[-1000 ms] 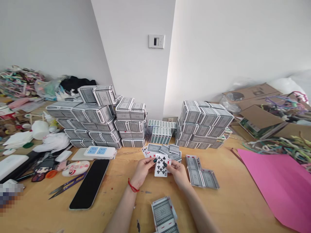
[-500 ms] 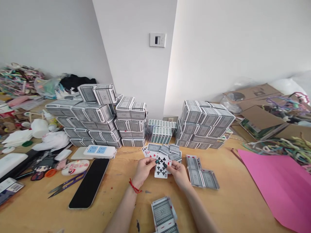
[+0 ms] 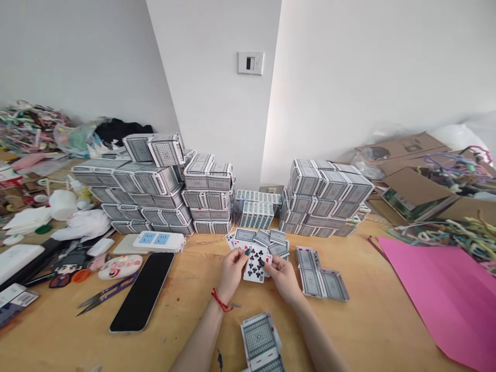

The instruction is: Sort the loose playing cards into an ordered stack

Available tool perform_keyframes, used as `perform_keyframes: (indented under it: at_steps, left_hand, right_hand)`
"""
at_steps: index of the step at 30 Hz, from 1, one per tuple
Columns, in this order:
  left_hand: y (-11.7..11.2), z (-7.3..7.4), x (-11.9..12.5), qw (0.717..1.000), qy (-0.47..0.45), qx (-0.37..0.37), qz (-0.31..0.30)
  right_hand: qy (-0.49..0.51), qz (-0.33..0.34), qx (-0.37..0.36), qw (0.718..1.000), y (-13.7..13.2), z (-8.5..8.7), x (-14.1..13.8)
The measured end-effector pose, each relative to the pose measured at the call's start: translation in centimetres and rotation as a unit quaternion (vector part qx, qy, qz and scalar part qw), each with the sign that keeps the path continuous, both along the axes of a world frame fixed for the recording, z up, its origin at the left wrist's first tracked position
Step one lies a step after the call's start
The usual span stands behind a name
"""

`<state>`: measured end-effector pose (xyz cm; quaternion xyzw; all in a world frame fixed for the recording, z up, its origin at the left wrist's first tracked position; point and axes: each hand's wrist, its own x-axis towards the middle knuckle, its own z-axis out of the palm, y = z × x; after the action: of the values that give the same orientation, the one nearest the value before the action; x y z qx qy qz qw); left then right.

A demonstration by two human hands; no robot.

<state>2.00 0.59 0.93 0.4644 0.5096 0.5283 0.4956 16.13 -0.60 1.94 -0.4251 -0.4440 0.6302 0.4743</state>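
Observation:
My left hand (image 3: pixel 232 270) and my right hand (image 3: pixel 282 275) both pinch a stack of playing cards (image 3: pixel 254 264) over the wooden table (image 3: pixel 186 315). The ten of clubs faces up on top. A red cord circles my left wrist. Just beyond the hands lies a loose heap of cards (image 3: pixel 263 238), some face down, some showing red pips. An opened, flattened card box (image 3: pixel 321 278) lies right of my right hand. Another open card box (image 3: pixel 260 338) sits near the front edge between my forearms.
Stacks of boxed card decks (image 3: pixel 155 186) stand at the back left and boxed decks (image 3: pixel 327 199) at the back right. A black phone (image 3: pixel 143 292), purple scissors (image 3: pixel 106 297) and a power strip (image 3: pixel 159 241) lie left. A pink sheet (image 3: pixel 445 294) and cardboard boxes (image 3: pixel 411 181) fill the right.
The stack of cards in my hands has shifted slightly up and left and tilted a little. My left wrist has moved slightly right.

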Motion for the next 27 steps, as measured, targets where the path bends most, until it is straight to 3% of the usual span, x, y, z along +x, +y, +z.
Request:
perform_keyframes:
  at_steps: [4, 20, 23, 27]
  left_hand:
    - [0.0, 0.1, -0.2, 1.0, -0.004, -0.006, 0.0]
    - [-0.6, 0.5, 0.1, 0.978, 0.176, 0.091, 0.069]
    - [-0.5, 0.6, 0.1, 0.983, 0.152, 0.08, 0.063]
    - [-0.1, 0.5, 0.0, 0.998, 0.051, 0.022, 0.013]
  right_hand:
    - [-0.01, 0.01, 0.005, 1.0, -0.1, 0.1, 0.0]
    - [-0.086, 0.021, 0.051, 0.995, -0.3, -0.8, -0.5]
    - [-0.071, 0.009, 0.043, 0.996, -0.1, -1.0, -0.5]
    - [-0.044, -0.011, 0.03, 0.999, 0.2, -1.3, -0.1]
